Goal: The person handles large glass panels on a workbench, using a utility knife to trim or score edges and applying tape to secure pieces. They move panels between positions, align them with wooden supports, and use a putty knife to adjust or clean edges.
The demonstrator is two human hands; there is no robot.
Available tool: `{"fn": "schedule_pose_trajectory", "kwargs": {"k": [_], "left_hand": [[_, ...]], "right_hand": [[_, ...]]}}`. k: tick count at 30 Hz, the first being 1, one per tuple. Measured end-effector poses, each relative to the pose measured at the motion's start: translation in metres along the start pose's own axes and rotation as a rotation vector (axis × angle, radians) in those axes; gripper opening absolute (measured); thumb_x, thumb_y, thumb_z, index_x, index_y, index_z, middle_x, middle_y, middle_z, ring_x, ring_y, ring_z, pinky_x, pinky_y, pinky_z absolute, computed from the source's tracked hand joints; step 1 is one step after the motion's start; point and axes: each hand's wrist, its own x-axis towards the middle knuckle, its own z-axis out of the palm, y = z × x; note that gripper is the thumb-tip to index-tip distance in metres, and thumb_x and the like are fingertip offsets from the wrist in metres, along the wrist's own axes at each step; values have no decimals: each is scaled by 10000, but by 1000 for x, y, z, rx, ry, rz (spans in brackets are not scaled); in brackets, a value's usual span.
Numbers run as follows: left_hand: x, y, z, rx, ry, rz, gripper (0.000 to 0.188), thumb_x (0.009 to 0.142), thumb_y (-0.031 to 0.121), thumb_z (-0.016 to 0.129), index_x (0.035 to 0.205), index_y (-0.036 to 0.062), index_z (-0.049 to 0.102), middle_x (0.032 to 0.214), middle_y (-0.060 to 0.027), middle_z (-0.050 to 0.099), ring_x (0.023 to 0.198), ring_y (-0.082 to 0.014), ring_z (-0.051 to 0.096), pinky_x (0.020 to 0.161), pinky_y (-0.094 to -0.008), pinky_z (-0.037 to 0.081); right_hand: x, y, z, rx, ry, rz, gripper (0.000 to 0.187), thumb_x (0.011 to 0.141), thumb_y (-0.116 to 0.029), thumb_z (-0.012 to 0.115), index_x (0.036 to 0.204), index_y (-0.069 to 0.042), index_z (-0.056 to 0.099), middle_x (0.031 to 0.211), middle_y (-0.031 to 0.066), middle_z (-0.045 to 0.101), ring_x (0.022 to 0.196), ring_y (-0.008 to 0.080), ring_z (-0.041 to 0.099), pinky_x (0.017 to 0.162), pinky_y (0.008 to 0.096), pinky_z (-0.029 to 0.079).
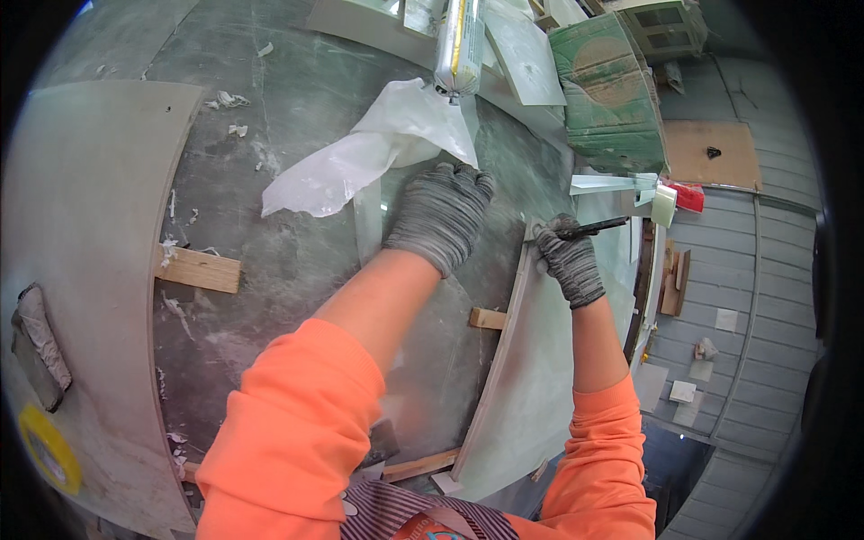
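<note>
My left hand [441,214], in a grey striped knit glove, reaches over the dark tabletop with its fingers curled closed at the lower corner of a crumpled white plastic sheet [337,171]. Directly beyond the sheet hangs or lies a silvery foil sausage-shaped tube [460,56] with its crimped end toward me. In my right hand [571,263], gloved the same way, is a slim black-handled tool [598,227]; its kind is unclear. This hand is over the upper end of a pale panel [531,378]. The left fingertips are partly hidden.
At the left a large grey panel [90,270] bears a dark cloth-like bundle [43,346] and a yellow tape roll [47,450]. Wood blocks [202,269] [487,319] lie by the panels. A worn green cardboard box [605,94] and a pale tape roll [663,205] are at the far right.
</note>
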Motion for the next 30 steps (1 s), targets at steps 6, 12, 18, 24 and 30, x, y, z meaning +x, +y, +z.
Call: {"fn": "schedule_pose_trajectory", "kwargs": {"k": [6, 12, 18, 24, 30], "left_hand": [[0, 1, 2, -1, 6, -6, 369, 840, 261, 608, 1177, 117, 562, 1120, -102, 611, 1087, -265, 577, 888, -436, 495], [-1, 0, 3, 28, 61, 8, 297, 842, 224, 595, 1120, 120, 576, 1087, -91, 632, 1044, -252, 600, 851, -419, 512], [0, 2, 5, 29, 88, 11, 238, 851, 172, 573, 1082, 116, 588, 1070, -81, 646, 1033, -241, 613, 850, -412, 516], [2, 1, 4, 58, 8, 8, 340, 869, 247, 553, 1175, 102, 585, 1090, -114, 627, 1063, -273, 589, 871, -431, 503], [-1, 2, 5, 19, 54, 3, 345, 862, 234, 561, 1180, 105, 582, 1099, -112, 622, 1075, -273, 582, 899, -428, 489]], "right_hand": [[24, 26, 7, -107, 41, -268, 139, 873, -106, 633, 799, -70, 521, 682, 71, 624, 494, 142, 561, 433, 285, 452], [16, 7, -5, 201, 237, 0, 187, 886, -132, 652, 771, -93, 510, 717, 28, 592, 582, 112, 575, 513, 281, 459], [-6, -1, 9, 100, -3, 39, 217, 882, -104, 660, 761, -94, 480, 689, 8, 532, 568, 103, 509, 508, 277, 440], [15, 5, 10, 302, 232, -213, 251, 877, -267, 713, 788, -93, 555, 620, -1, 549, 515, 91, 496, 500, 243, 395], [-4, 19, 0, -91, 183, -355, 262, 927, -303, 663, 854, -52, 682, 733, -6, 593, 658, 88, 509, 623, 248, 413]]}}
